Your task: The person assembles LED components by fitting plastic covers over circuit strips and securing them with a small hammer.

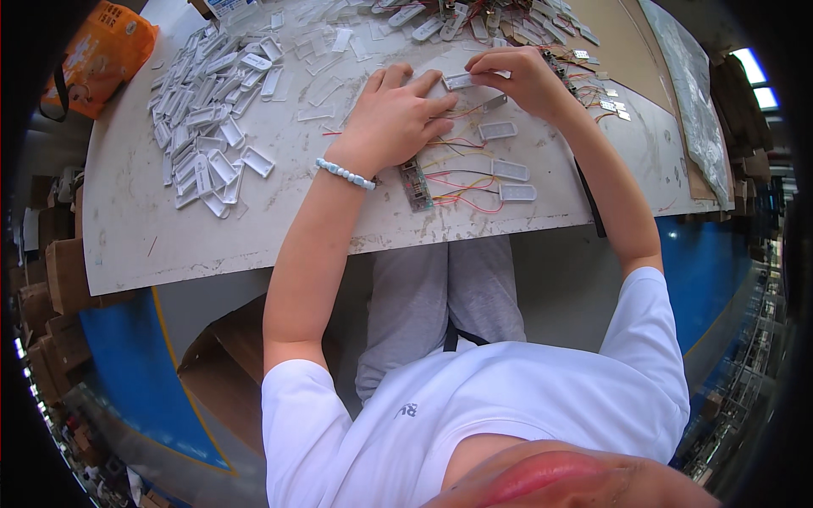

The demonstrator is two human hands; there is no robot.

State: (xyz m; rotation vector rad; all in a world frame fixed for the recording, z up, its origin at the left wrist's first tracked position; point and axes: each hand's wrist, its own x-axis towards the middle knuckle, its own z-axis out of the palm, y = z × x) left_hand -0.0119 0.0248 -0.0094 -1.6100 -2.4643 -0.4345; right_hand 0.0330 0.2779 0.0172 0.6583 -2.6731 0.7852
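Note:
My right hand [521, 78] pinches the right end of a small white plastic casing [458, 81] between thumb and fingers. Beside the casing's left end, my left hand [404, 112] rests over the table with its fingers apart; what lies under its palm is hidden. A green circuit board [416, 184] lies below my left hand. Red, black and yellow wires [464, 179] run from it to white oblong casings, among them an upper casing [497, 131], a middle casing [510, 170] and a lower casing [517, 193]. A small grey strip [494, 102] lies just under my right fingers.
A large heap of white casings [212, 127] covers the table's left side. Loose clear strips [317, 113] lie between it and my left hand. Wired parts [474, 15] pile up at the back, with more wired boards [611, 107] at right. An orange bag [110, 55] stands far left.

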